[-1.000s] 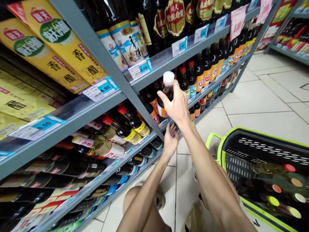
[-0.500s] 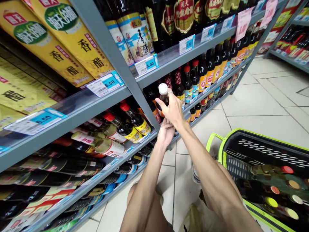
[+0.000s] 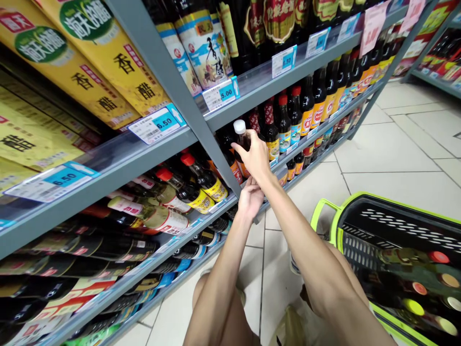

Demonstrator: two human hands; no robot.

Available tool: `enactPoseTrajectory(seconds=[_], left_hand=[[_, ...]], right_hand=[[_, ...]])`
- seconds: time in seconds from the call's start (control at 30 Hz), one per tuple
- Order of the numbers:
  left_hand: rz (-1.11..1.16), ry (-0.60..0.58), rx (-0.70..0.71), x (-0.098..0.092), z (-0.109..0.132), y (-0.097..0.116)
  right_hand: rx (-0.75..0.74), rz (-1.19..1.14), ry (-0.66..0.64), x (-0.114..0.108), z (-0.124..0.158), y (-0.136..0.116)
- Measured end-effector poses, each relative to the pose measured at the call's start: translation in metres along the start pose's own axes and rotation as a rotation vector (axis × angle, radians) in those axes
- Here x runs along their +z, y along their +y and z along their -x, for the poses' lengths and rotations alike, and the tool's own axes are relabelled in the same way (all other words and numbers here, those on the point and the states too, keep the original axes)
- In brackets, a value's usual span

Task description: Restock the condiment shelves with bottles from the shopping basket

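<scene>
A dark glass bottle (image 3: pixel 244 140) with a white cap stands nearly upright at the front of a lower shelf, among other sauce bottles. My right hand (image 3: pixel 257 156) wraps round its upper body, thumb on the left side and fingers on the right. Below it, my left hand (image 3: pixel 251 198) is curled at the bottle's base by the shelf edge. Its fingertips are partly hidden behind my right hand and wrist. The bottle's lower part is mostly covered by my hands.
A grey shelf post (image 3: pixel 212 149) stands just left of the bottle. Red-capped bottles (image 3: pixel 284 122) line the shelf to the right. Yellow vinegar boxes (image 3: pixel 104 57) fill the upper left. A black and green shopping basket (image 3: pixel 333 226) with several bottles stands on the tiled floor at right.
The white-capped bottle has moved slightly away from me, deeper into the row on the shelf. Both hands have gone with it. The view has shifted a little.
</scene>
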State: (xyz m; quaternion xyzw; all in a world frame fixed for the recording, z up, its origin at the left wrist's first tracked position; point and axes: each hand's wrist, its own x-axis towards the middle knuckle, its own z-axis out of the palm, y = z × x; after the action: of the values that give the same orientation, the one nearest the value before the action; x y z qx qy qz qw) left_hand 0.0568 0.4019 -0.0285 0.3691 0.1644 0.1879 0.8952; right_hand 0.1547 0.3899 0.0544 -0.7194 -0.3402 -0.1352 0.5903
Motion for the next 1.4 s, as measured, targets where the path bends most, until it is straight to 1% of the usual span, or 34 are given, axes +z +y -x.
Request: enactPoseTrajectory(seconds=[0.17,0.37,0.5,0.57,0.6,0.63,0.7,0.73,0.77,0.8,0.83,0.87,0.93,1.0,1.03,1.1,1.17,1.3,1.4], left_hand=[[-0.007,-0.045,0.002,0.0,0.003,-0.002],[-0.087,-0.036,-0.047,0.002,0.014,-0.001],[-0.07,-0.051,-0.059,0.001,0.019,-0.001],[-0.08,-0.001,-0.076,-0.001,0.019,-0.003],[-0.151,0.042,-0.081,-0.003,0.02,-0.004],[-0.271,0.09,-0.085,-0.005,0.02,-0.005],[-0.568,0.177,-0.085,-0.009,0.022,-0.005],[-0.697,0.21,-0.083,-0.012,0.023,-0.004],[-0.781,0.235,-0.077,-0.014,0.025,-0.002],[-0.847,0.256,-0.05,-0.016,0.027,0.0],[-0.934,0.274,0.004,-0.018,0.029,0.003],[-1.07,0.287,0.076,-0.02,0.031,0.006],[-1.4,0.287,0.216,-0.022,0.034,0.012],[-1.662,0.281,0.278,-0.022,0.035,0.014],[-1.724,0.28,0.269,-0.022,0.036,0.014],[-1.801,0.284,0.237,-0.023,0.036,0.012],[-1.868,0.278,0.21,-0.024,0.034,0.009],[-1.993,0.31,0.201,-0.028,0.027,0.005],[-2.031,0.338,0.218,-0.029,0.021,0.005]], right_hand=[[-0.031,-0.036,-0.044,0.01,-0.014,0.009],[-0.101,0.062,-0.111,0.023,-0.02,0.021],[-0.097,0.091,-0.17,0.022,-0.022,0.025],[-0.131,0.053,-0.173,0.019,-0.022,0.025],[-0.158,0.025,-0.146,0.016,-0.022,0.024],[-0.181,-0.007,-0.098,0.013,-0.02,0.023],[-0.178,-0.065,0.047,0.004,-0.014,0.021],[-0.143,-0.074,0.113,-0.001,-0.009,0.022],[-0.09,-0.061,0.151,-0.007,-0.004,0.023],[-0.027,-0.021,0.15,-0.013,0.003,0.025],[0.038,0.048,0.11,-0.019,0.01,0.029],[0.096,0.141,0.032,-0.024,0.018,0.034],[0.177,0.317,-0.167,-0.032,0.035,0.046],[0.211,0.408,-0.32,-0.036,0.051,0.058],[0.214,0.421,-0.367,-0.036,0.058,0.063],[0.209,0.419,-0.418,-0.033,0.068,0.07],[0.208,0.426,-0.452,-0.028,0.072,0.075],[0.196,0.422,-0.5,-0.024,0.067,0.083],[0.161,0.402,-0.533,-0.024,0.062,0.087]])
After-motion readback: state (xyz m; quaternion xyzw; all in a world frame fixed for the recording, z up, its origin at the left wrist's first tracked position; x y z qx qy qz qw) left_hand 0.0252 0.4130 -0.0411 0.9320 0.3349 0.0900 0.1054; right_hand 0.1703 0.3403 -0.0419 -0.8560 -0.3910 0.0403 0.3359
